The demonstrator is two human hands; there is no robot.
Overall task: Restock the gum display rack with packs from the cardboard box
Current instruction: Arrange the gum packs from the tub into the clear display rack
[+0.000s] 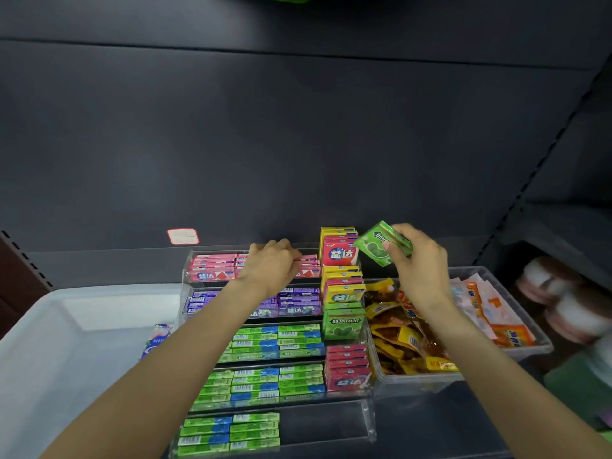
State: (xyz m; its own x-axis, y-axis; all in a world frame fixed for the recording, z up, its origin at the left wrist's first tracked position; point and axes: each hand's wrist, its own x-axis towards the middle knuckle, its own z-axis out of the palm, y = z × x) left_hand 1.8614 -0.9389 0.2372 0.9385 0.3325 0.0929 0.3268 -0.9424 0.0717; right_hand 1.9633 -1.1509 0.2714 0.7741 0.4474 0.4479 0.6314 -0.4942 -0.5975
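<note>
Pack (381, 245), green, pinched by right hand (420, 260) above rack (369, 422) right column. Looks light, stiff carton, glossy; grip flat faces near edge. Left hand (271, 265) curled on pink packs (212, 266), rack top row.

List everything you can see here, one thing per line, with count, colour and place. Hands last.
Clear acrylic tiered gum rack: one, transparent, centre of shelf.
Pink flat gum packs: several, top tier.
Purple flat gum packs: several, second tier.
Green-and-blue flat gum packs: many, three lower tiers.
Upright boxed gum packs: several, red, yellow and green, rack's right column.
Clear plastic bin of yellow-and-orange snack packets: one, right of rack.
White plastic tub: one, left of rack.
Red-bordered price label: one, on back wall.
Green Doublemint box: one, held above the right column.
Left hand: on top tier's pink packs.
Right hand: grips the green box.
</note>
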